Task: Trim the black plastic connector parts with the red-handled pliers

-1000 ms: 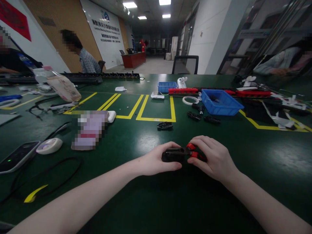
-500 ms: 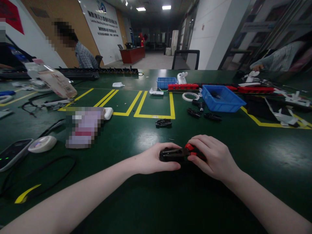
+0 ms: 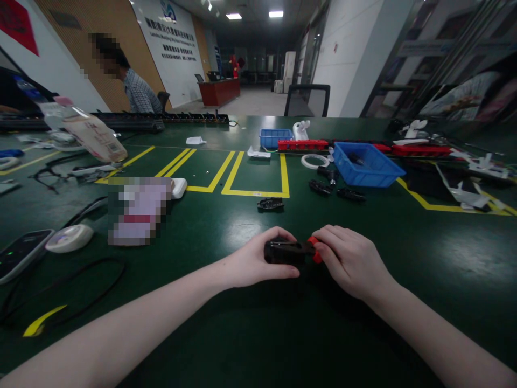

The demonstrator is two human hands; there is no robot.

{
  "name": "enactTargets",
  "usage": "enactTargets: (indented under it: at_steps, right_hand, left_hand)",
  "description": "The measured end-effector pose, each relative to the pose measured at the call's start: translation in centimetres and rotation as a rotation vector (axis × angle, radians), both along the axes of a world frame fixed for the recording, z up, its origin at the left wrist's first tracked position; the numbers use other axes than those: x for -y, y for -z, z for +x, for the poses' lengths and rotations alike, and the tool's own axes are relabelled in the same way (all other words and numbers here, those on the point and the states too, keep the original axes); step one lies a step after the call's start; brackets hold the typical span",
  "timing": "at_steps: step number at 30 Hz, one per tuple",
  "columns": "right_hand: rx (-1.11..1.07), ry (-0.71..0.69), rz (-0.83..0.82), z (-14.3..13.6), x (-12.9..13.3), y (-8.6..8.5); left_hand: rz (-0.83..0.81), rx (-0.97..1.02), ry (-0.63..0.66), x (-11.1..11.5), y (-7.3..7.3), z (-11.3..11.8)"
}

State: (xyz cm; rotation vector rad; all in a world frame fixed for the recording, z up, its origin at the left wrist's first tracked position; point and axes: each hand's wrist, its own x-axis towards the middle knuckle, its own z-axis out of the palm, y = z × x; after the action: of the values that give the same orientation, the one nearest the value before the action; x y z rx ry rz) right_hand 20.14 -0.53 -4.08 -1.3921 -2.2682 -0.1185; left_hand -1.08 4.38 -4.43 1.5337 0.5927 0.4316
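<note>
My left hand (image 3: 252,260) is closed around a black plastic part (image 3: 283,252), thumb along its near side and fingers on the far side. Red-handled pliers (image 3: 316,250) are in my right hand (image 3: 355,260), whose fingers wrap the grips and hide most of them. The pliers' dark jaws meet the right end of the black part; against that dark surface I cannot make out exactly where they bite. Beyond my hands lies a similar small black part (image 3: 271,204) on the green table (image 3: 226,334).
Farther right are more black parts (image 3: 350,194), a blue bin (image 3: 367,166) and a white ring (image 3: 315,161). On the left lie a blurred-out phone (image 3: 141,210), a tape roll (image 3: 69,238), a black cable (image 3: 121,269) and a bottle (image 3: 95,134). A person (image 3: 141,91) sits beyond the table.
The red handles have turned within my right hand and less of them shows. My left fingers have bent over the black part's far side, and the part has rolled slightly.
</note>
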Motion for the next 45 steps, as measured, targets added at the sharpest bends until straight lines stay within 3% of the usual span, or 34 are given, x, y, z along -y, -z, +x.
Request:
enactTargets:
  at_steps: [7,15,19,26,33,45]
  right_hand:
    - [0.006,0.056,0.000,0.1,0.2,-0.3]
    - [0.049,0.143,0.000,0.4,0.0,-0.2]
    - [0.058,0.183,-0.034,0.5,-0.2,-0.1]
    - [0.056,0.176,-0.048,0.3,0.1,-0.1]
    - [0.103,0.163,0.004,0.3,0.1,-0.3]
    - [0.074,0.184,-0.036,0.2,0.0,0.1]
  left_hand:
    - [-0.056,0.051,-0.026,0.0,0.0,0.3]
    - [-0.313,0.258,-0.035,0.5,0.6,0.3]
    - [-0.264,0.185,0.001,0.9,0.2,0.2]
    - [-0.043,-0.095,-0.092,1.3,-0.8,0.2]
    - [-0.080,-0.050,0.004,0.7,-0.8,-0.3]
    - [-0.053,-0.099,-0.050,0.5,-0.7,-0.1]
